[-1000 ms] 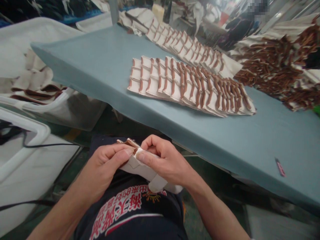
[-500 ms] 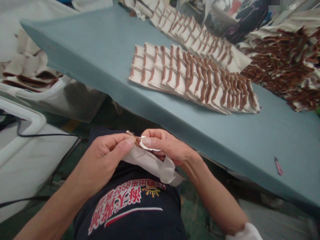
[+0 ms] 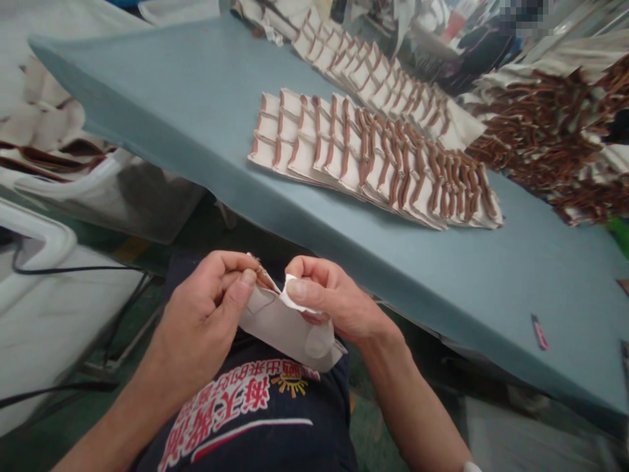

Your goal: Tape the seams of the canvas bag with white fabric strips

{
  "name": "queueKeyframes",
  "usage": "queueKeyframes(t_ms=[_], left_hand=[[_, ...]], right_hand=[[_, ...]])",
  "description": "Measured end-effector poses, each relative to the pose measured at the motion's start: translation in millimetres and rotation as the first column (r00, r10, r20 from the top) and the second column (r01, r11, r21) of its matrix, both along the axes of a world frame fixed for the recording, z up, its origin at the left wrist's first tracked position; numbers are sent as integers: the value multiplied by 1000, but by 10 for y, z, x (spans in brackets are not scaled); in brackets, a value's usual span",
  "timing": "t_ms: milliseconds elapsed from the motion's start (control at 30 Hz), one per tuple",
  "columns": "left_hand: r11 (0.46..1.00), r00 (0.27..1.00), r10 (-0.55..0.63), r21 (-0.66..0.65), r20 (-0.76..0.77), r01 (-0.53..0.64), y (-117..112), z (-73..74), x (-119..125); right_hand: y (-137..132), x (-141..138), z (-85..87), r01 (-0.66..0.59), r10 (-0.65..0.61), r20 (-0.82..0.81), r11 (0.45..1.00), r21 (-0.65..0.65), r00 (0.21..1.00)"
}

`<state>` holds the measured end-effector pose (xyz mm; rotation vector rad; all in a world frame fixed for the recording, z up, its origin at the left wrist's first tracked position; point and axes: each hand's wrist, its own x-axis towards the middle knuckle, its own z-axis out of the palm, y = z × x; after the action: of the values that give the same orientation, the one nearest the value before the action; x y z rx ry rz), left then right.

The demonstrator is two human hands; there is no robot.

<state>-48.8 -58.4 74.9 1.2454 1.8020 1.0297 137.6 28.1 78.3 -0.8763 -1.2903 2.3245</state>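
Note:
My left hand (image 3: 211,308) pinches one end of a white and brown fabric piece (image 3: 289,331) between thumb and fingers. A thin dark thread shows on its pale face near that thumb. My right hand (image 3: 339,301) is closed on the other side of the same piece, its thumb pressing a small white flap (image 3: 295,295) against the fingers. Between the two hands the brown-lined upper edge stands slightly parted. The piece hangs over a dark apron (image 3: 255,419) with red and white lettering. Part of the right fingers is hidden behind the flap.
Ahead runs a blue-grey table (image 3: 187,98), bearing overlapping rows of white pieces with brown edges (image 3: 344,144). A small pink-handled tool (image 3: 539,333) lies at its right. A large brown and white pile (image 3: 550,137) is at the far right, and white bins (image 3: 39,282) stand left.
My hands have moved slightly apart, and the upper edge of the fabric piece between them now shows more. The view has shifted a little to the right.

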Motion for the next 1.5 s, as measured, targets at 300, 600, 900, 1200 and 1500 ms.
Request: queueKeyframes(t_ms=[300,600,900,1200,1500], left_hand=[[987,965,-58,-132,255,94,38,-26,-41],[988,955,-69,-113,288,106,90,-99,-41],[986,956,-52,-137,288,95,80,-107,-62],[991,960,-50,-107,276,82,72,-90,-36],[996,895,18,-88,445,24,50,-165,-34]], right_hand=[[58,-63,160,-81,45,199,982,173,979],[136,-104,52,-126,77,260,976,180,963],[80,-117,-16,-72,-3,263,959,273,965],[33,-109,-78,-7,-89,242,928,372,966],[38,-108,-94,-25,-126,279,876,482,952]])
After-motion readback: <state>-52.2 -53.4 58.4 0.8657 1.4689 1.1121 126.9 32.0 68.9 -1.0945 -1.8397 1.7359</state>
